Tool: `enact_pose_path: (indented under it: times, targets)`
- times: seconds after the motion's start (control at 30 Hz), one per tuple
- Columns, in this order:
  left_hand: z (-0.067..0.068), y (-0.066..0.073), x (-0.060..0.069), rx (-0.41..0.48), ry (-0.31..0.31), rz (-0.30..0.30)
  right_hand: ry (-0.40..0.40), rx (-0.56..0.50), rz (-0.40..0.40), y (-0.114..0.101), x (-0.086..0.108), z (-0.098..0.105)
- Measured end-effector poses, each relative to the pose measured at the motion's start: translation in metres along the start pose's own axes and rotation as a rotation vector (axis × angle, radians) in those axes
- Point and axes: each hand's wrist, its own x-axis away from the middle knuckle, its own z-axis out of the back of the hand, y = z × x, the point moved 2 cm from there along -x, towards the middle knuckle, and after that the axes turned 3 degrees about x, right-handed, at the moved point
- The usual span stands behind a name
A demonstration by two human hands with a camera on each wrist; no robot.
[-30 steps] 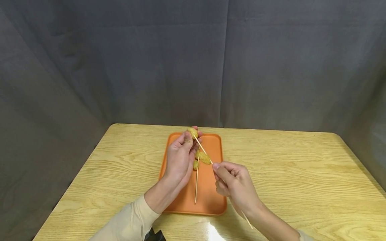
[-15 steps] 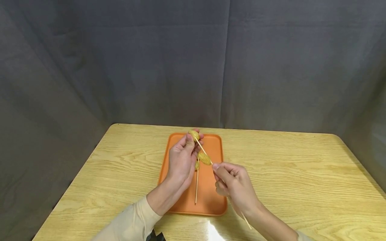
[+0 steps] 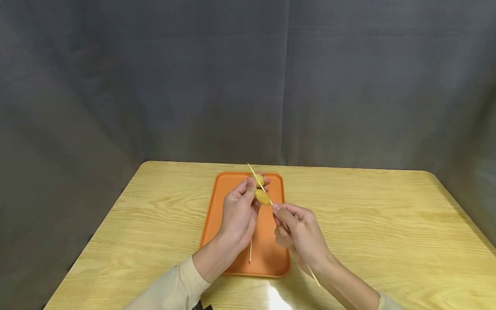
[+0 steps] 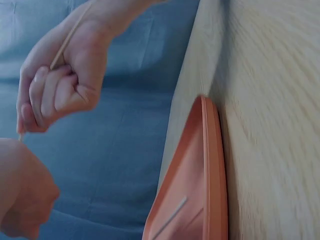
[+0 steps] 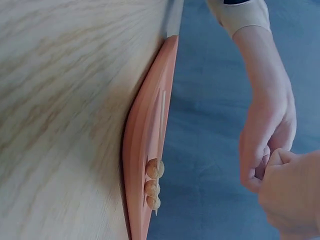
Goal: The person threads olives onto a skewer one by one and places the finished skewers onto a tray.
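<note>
Above the orange tray [image 3: 268, 245], my left hand [image 3: 238, 217] pinches a yellow-brown ball [image 3: 259, 180] between thumb and fingers. A thin wooden skewer [image 3: 251, 169] runs through that ball, its tip sticking out at the far side. Just below on the same skewer sits a second, longer yellow-brown ball [image 3: 262, 197], close to the first. My right hand [image 3: 302, 230] grips the skewer near this second ball, and its tail end passes beneath the wrist. In the right wrist view, another skewer [image 5: 162, 115] with several similar balls [image 5: 153, 169] lies on the tray.
The tray rests on a wood-grain table [image 3: 368, 215]. Dark grey curtains [image 3: 217, 86] stand behind the table and along its sides. A small black object [image 3: 201, 305] shows at the bottom edge beside the left sleeve.
The skewer's tip now sticks out past the pinched ball, where before it ended in it. My left hand has moved slightly right and nearer, and the two balls are closer together.
</note>
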Motion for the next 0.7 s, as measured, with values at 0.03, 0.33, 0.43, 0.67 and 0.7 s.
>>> enact_pose_path:
  times: [0.03,0.33,0.43,0.67,0.7]
  targets:
    - [0.002,0.001,-0.001,-0.001,-0.016,-0.002,-0.012,-0.01,-0.004,0.0,-0.001,0.0]
    - [0.013,0.004,-0.004,0.019,-0.052,0.025,-0.069,-0.062,-0.004,0.001,-0.004,0.004]
    - [0.013,0.005,-0.005,0.004,-0.071,0.032,-0.079,-0.058,0.003,0.001,-0.004,0.006]
    - [0.01,0.001,-0.005,-0.025,-0.079,0.066,-0.075,-0.051,0.005,0.002,-0.004,0.01]
    - [0.011,0.0,-0.005,-0.024,-0.078,0.069,-0.074,-0.052,0.004,0.003,-0.004,0.011]
